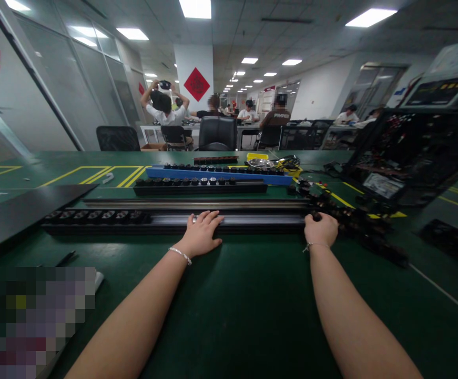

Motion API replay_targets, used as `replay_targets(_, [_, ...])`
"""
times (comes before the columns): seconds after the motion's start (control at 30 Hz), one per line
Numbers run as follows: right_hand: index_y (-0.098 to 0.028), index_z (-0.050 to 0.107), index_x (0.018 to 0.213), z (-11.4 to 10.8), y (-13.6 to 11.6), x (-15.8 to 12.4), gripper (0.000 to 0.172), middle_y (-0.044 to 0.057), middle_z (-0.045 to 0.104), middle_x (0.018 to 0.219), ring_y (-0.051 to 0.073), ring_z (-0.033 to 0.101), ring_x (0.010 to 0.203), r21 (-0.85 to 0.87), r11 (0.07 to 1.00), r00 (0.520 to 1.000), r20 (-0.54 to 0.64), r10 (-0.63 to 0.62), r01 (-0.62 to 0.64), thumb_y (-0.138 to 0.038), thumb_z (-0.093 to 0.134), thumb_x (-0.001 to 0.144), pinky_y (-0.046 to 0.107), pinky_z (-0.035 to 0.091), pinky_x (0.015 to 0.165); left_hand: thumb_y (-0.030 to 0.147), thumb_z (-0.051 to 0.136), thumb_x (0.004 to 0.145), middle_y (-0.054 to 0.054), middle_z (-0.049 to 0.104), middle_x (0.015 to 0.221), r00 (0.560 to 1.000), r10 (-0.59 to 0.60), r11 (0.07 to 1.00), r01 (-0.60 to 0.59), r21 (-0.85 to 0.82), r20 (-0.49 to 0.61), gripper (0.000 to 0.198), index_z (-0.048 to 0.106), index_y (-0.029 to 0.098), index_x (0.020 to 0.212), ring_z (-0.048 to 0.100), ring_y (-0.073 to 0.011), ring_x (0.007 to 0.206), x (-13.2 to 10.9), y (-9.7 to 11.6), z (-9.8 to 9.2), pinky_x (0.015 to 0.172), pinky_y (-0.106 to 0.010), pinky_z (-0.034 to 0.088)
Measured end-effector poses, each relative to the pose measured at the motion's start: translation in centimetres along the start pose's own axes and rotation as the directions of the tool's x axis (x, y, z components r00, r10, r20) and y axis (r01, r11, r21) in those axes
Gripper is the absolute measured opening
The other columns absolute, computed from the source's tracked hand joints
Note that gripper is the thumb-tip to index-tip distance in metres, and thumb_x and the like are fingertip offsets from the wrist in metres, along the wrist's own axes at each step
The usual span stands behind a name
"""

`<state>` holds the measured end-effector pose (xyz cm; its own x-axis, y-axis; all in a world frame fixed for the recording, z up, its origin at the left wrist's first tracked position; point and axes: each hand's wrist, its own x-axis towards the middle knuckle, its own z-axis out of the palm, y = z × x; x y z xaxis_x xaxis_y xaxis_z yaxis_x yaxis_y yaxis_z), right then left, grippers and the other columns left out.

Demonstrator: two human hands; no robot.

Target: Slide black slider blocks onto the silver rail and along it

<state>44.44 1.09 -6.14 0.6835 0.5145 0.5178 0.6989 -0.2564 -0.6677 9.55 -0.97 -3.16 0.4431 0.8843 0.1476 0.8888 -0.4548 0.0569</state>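
A long black power-strip housing point(252, 221) lies across the green bench in front of me, with several socket modules point(94, 215) seated in its left end. My left hand point(202, 231) rests flat on the middle of the housing, fingers stretched out. My right hand point(321, 227) is curled at the right end of the housing, where a heap of loose black socket modules point(347, 216) begins; what its fingers grip is hidden. Both wrists wear thin bracelets.
Behind lie another black strip point(201, 185) and a blue strip point(216, 172), both with sockets. A black panel point(19, 210) sits at left, a black test machine point(414, 152) at right. A metal bowl point(259, 162) stands farther back. Other people sit at distant desks.
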Motion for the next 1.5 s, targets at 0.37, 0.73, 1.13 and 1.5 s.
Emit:
replay_targets(0.37, [-0.011,0.064,0.091,-0.7,0.6,1.0,0.029,0.013,0.056,0.093,0.025,0.05,0.096,-0.005,0.998,0.998,0.004,0.069,-0.069,-0.027,0.054,0.069,0.039,0.041,0.088,0.047,0.054,0.076,-0.002,0.029,0.15,1.0,0.003,1.0,-0.003,0.005,-0.001,0.066,0.033,0.034,0.137,0.024,-0.0306,0.135,0.0,-0.1,0.2,0.106,-0.062,0.016])
replay_targets(0.73, [-0.013,0.062,0.088,-1.1,1.5,1.8,0.027,0.011,0.052,0.091,0.024,0.051,0.088,-0.022,0.992,0.992,0.007,0.126,-0.126,-0.031,0.058,0.067,0.041,0.042,0.086,0.045,0.055,0.076,-0.003,0.029,0.15,1.0,-0.005,1.0,0.005,0.002,0.023,0.066,0.032,0.033,0.137,0.023,-0.0302,0.136,-0.1,0.1,-0.3,0.106,-0.062,0.015])
replay_targets(1.13, [-0.009,0.06,0.095,-1.3,0.8,1.4,0.032,0.016,0.052,0.102,0.027,0.053,0.092,-0.013,0.987,0.987,0.027,0.16,-0.16,-0.028,0.055,0.07,0.044,0.042,0.088,0.045,0.055,0.076,-0.003,0.029,0.15,1.0,-0.005,1.0,0.006,-0.009,0.019,0.066,0.033,0.033,0.137,0.023,-0.0299,0.136,-0.1,0.1,-0.2,0.106,-0.064,0.013])
replay_targets(1.5, [-0.006,0.058,0.094,-0.3,1.7,2.0,0.029,0.017,0.05,0.097,0.029,0.047,0.104,0.042,0.995,0.995,0.043,0.089,-0.091,-0.024,0.052,0.072,0.041,0.039,0.093,0.047,0.054,0.076,-0.002,0.029,0.15,0.999,-0.017,1.0,0.018,-0.011,0.03,0.058,0.042,0.033,0.132,0.023,-0.031,0.136,0.0,0.1,-0.3,0.106,-0.064,0.013])
